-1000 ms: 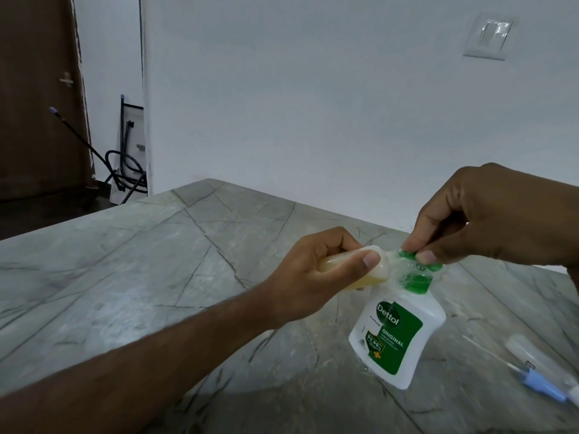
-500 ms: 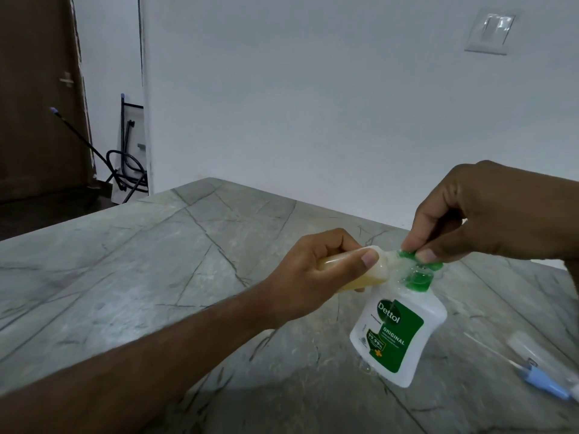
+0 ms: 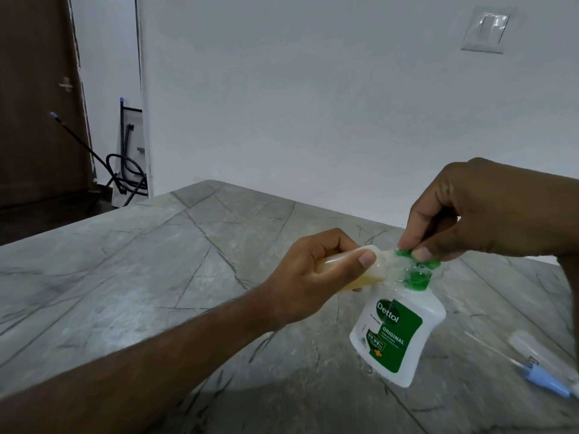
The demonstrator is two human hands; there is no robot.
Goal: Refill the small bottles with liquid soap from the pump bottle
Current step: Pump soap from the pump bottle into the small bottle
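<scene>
The pump bottle [image 3: 397, 333], white with a green label, is stood on the grey stone table [image 3: 131, 277], tilted slightly. A small bottle [image 3: 147, 270] of yellowish liquid is gripped sideways in the left hand [image 3: 313, 274], its mouth held against the green pump head [image 3: 418, 270]. The pump head is pinched by the curled fingers of the right hand [image 3: 488, 214]. A blue-capped clear item [image 3: 545, 368] lies at the right edge; a wall switch [image 3: 485, 29] is seen beyond.

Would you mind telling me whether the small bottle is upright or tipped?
Tipped: the left hand holds the small bottle sideways against the pump bottle nozzle.
</scene>
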